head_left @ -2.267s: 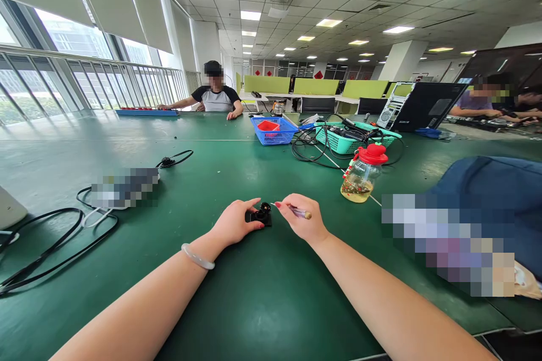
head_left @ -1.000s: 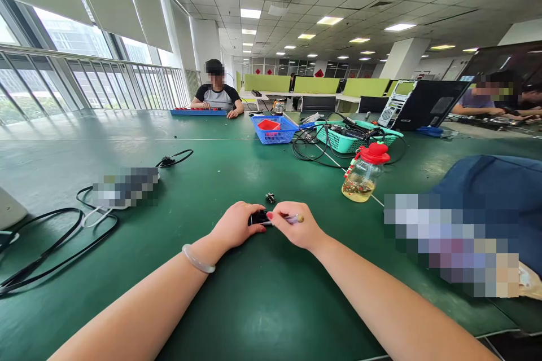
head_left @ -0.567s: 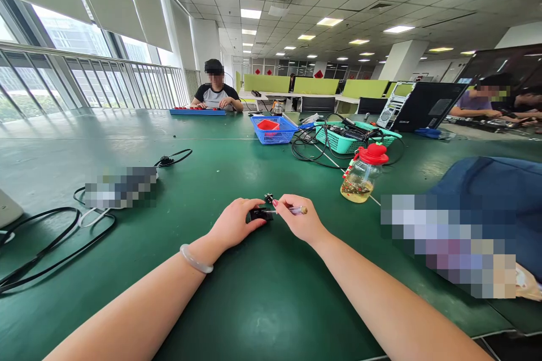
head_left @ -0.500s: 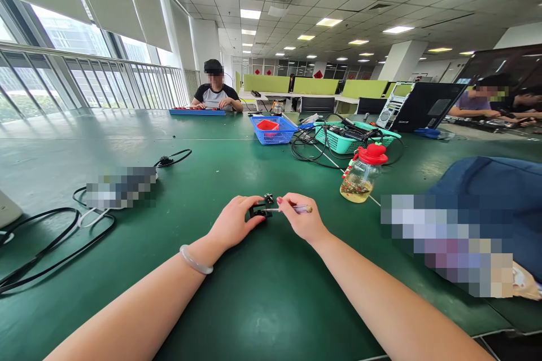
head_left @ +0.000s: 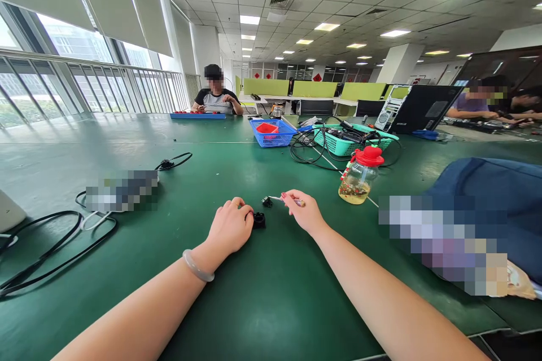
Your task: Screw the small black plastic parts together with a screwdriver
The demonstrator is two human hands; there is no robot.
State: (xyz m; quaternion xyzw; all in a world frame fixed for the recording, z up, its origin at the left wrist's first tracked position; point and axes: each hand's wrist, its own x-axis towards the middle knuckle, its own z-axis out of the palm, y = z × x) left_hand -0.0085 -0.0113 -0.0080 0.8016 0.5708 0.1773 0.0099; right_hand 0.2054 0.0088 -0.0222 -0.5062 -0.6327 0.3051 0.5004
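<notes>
My right hand (head_left: 304, 211) is closed around the handle of a thin screwdriver (head_left: 276, 198), whose shaft points left. Its tip reaches a small dark cluster with shiny bits (head_left: 266, 202) on the green table; the pieces are too small to name, perhaps screws. My left hand (head_left: 231, 223) rests on the table with curled fingers, the fingertips at the left edge of a small black part with a round shape in it (head_left: 259, 220). The left thumb is mostly hidden. A pale bangle (head_left: 198, 266) circles the left wrist.
A jar with a red lid (head_left: 358, 177) stands right of my hands. Farther off are a blue basket (head_left: 273, 138) and a teal basket (head_left: 339, 146) with cables. A navy bag (head_left: 478, 186) lies at right, black cables (head_left: 55, 237) at left. A person (head_left: 215, 96) sits across the table.
The screwdriver has moved from the black part up to the dark cluster. My left hand has turned over more, its fingers curling, and the black part sits differently.
</notes>
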